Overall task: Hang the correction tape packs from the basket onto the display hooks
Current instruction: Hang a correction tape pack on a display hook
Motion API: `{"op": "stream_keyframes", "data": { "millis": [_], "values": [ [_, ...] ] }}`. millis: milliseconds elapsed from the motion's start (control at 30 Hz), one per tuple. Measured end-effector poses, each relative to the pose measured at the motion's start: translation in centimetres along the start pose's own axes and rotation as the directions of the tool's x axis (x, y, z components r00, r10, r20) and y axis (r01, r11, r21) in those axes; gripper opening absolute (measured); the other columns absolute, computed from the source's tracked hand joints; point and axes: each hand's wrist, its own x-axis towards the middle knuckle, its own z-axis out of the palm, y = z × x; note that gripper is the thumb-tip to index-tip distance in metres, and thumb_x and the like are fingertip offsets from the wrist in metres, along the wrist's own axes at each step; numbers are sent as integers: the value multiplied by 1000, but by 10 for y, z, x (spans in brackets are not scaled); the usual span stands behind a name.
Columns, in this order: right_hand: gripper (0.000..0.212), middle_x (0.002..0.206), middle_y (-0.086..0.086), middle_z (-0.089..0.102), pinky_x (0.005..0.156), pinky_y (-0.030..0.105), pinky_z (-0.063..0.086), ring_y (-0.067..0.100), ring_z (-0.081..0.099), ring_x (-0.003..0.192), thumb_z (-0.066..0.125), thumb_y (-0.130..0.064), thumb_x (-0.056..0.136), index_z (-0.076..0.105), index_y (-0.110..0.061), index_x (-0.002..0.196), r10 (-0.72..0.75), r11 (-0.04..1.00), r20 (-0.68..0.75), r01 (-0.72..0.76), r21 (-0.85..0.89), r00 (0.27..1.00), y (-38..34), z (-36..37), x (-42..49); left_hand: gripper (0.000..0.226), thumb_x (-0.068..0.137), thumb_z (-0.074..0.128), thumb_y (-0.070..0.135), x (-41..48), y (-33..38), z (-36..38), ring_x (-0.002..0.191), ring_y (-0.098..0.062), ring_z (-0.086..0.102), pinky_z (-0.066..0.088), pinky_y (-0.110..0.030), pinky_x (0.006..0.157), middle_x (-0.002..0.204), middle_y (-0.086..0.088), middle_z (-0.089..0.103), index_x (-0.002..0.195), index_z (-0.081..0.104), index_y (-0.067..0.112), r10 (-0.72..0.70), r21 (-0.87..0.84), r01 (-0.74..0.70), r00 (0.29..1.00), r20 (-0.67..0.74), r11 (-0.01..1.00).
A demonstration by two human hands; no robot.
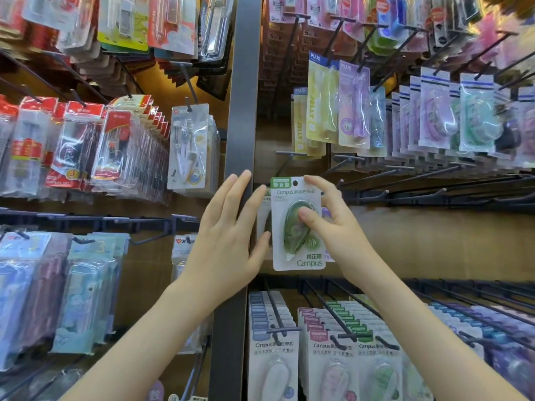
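Pinching a green correction tape pack (301, 259) in the right hand (333, 227), holding the left hand (228, 235) open beside it, seemingly hooking it on; leaving bare hooks (376, 195) unfilled.

Grey post (241, 111): upright, centre | red packs (78, 146): hung left | compass pack (189, 146) (clear blister): beside post, left | blue packs (81, 290): lower left

The glossy clear plastic blister on the matt card pack (298, 224) faces dark metal hooks (373, 195) and a smooth grey post (243, 111).
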Motion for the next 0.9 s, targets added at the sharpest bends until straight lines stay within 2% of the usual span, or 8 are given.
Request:
{"op": "stream_keyframes", "data": {
  "millis": [67, 167, 333, 433, 533, 700, 800, 900],
  "values": [
    [45, 130, -17, 52, 92, 33, 55, 6, 58, 112, 56, -17, 97, 46, -52, 123, 3, 1000, 2, -3, -15, 1000, 0, 3, 2, 61, 91, 39, 42, 1, 0, 0, 146, -26, 14, 17, -44, 115, 156, -12, 24, 143, 44, 10, 8, 2, -8, 1000, -21, 1000],
    [47, 142, -5, 48, 79, 24, 57, 12, 59, 114, 55, -15, 97, 46, -45, 132, 35, 997, 18, -36, 62, 999, -2, 7, 4, 58, 91, 40, 42, 0, -1, 1, 146, -27, 16, 20, -42, 115, 156, -12, 26, 139, 48, 11, 21, 7, -21, 999, -30, 1000],
    [54, 113, -16, 63, 79, 27, 58, 10, 67, 103, 58, -8, 94, 46, -38, 138, 88, 990, 35, -91, 111, 996, -3, 13, 4, 55, 90, 40, 41, 0, -1, 1, 147, -26, 16, 20, -39, 115, 156, -12, 27, 136, 51, 11, 17, -6, -17, 999, -43, 1000],
    [52, 128, -13, 58, 79, 26, 57, 10, 65, 107, 56, -9, 96, 47, -36, 139, 62, 995, -21, -60, 84, 998, -3, 18, 1, 55, 92, 40, 39, 0, -3, 2, 148, -24, 14, 18, -36, 116, 158, -11, 26, 137, 51, 11, 18, -18, -19, 998, -55, 1000],
    [50, 134, -26, 44, 77, 21, 55, 1, 61, 109, 54, -6, 96, 48, -37, 135, 13, 992, -35, -8, 126, 999, -1, 19, -5, 53, 93, 40, 39, -2, -4, 2, 148, -24, 16, 18, -37, 115, 158, -10, 27, 138, 51, 12, 19, -32, -21, 998, -63, 999],
    [49, 103, -47, 54, 75, 20, 55, -5, 62, 102, 54, -10, 97, 45, -41, 135, 32, 996, -81, -26, 82, 996, 0, 19, 2, 53, 92, 40, 39, -1, -4, 3, 148, -24, 16, 19, -38, 114, 158, -10, 27, 138, 50, 14, 20, -43, -23, 997, -74, 999],
    [49, 113, -36, 50, 79, 19, 55, -3, 60, 106, 55, -13, 97, 45, -38, 138, 50, 997, -101, -45, 58, 994, 1, 21, 8, 53, 92, 38, 37, -1, -4, 3, 148, -23, 14, 17, -37, 113, 158, -9, 26, 138, 49, 14, 8, -61, -13, 997, -74, 998],
    [47, 113, -35, 48, 77, 17, 54, -13, 58, 99, 56, -15, 97, 46, -34, 139, 61, 998, -123, -64, -14, 991, 4, 25, 14, 52, 91, 37, 35, -1, -3, 3, 148, -23, 14, 16, -35, 113, 158, -10, 25, 137, 49, 13, 4, -72, -10, 997, -81, 997]
  ]
}}
